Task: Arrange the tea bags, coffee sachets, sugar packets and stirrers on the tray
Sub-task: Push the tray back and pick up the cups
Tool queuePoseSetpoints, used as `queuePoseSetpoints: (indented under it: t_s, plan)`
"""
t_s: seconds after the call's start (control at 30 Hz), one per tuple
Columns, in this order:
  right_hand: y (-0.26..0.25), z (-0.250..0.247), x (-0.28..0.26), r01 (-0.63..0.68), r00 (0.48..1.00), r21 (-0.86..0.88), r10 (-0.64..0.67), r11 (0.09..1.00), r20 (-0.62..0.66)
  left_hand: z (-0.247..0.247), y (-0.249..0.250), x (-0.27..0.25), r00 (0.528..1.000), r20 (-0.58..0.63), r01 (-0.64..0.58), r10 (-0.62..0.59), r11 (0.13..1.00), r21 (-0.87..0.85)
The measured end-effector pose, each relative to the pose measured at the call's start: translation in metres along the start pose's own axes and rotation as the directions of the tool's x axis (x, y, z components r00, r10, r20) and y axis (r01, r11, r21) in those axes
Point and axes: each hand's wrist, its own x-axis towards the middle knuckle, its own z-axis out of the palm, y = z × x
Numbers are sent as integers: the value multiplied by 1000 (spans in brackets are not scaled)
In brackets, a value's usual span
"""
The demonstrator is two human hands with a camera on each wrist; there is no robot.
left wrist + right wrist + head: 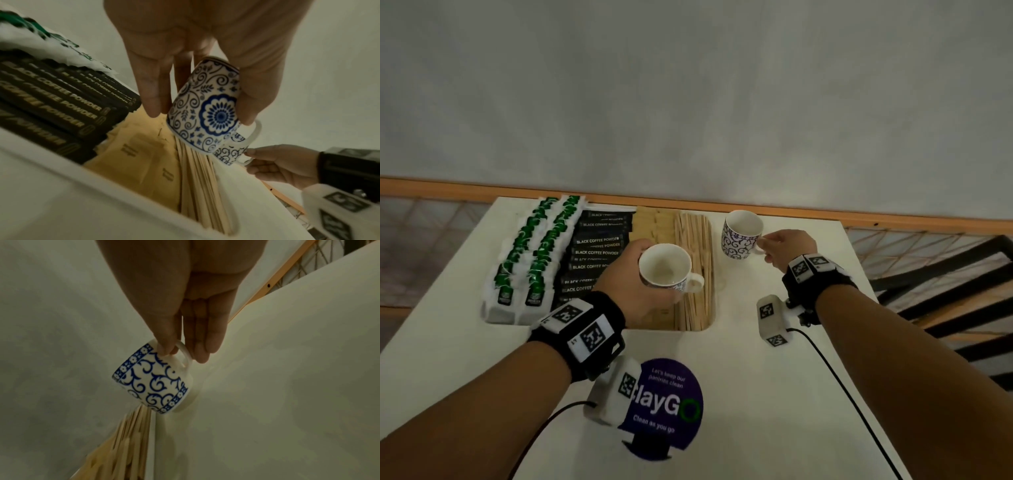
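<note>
A white tray (pixel 717 294) holds rows side by side: green-and-white tea bags (pixel 530 253), black coffee sachets (pixel 594 253), tan sugar packets (pixel 652 221) and wooden stirrers (pixel 693 240). My left hand (pixel 630 277) grips a blue-patterned cup (pixel 666 269) by its body, lifted above the sugar packets (pixel 144 162) and stirrers (pixel 197 178). My right hand (pixel 786 248) pinches the handle of a second blue-patterned cup (pixel 739 236), which stands on the table just right of the tray. In the right wrist view the thumb and fingers hold that cup (pixel 154 381) by its handle.
The white table (pixel 774 394) carries a purple round sticker (pixel 667 407) near its front edge. An orange wooden rail (pixel 825 212) runs behind the table under a grey wall. Black slats (pixel 945 284) lie beyond the table's right edge. Cables trail from both wrist cameras.
</note>
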Motion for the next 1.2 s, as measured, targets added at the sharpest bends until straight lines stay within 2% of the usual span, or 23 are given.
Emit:
queuePoseSetpoints:
  t_s: [0.23,0.5,0.77,0.9,1.03,1.2]
  plan:
    - [-4,21,33,9,1000,48,-9,999,-9,12,4,24,1000,-16,-7,6,998,-64]
    - [7,23,38,23,1000,201,-19,979,-22,29,12,36,999,-12,-34,33,995,-94]
    - [9,20,35,39,999,179,-38,983,-12,43,19,39,999,14,-43,45,991,-128]
    - [13,7,27,110,993,141,-102,984,-60,54,25,43,998,40,-42,49,988,-149]
    - [12,-11,2,133,986,321,-157,938,50,73,37,48,996,70,-41,54,982,-184]
    - [19,-15,-12,140,971,317,-193,938,140,99,55,57,993,102,-45,64,983,-178]
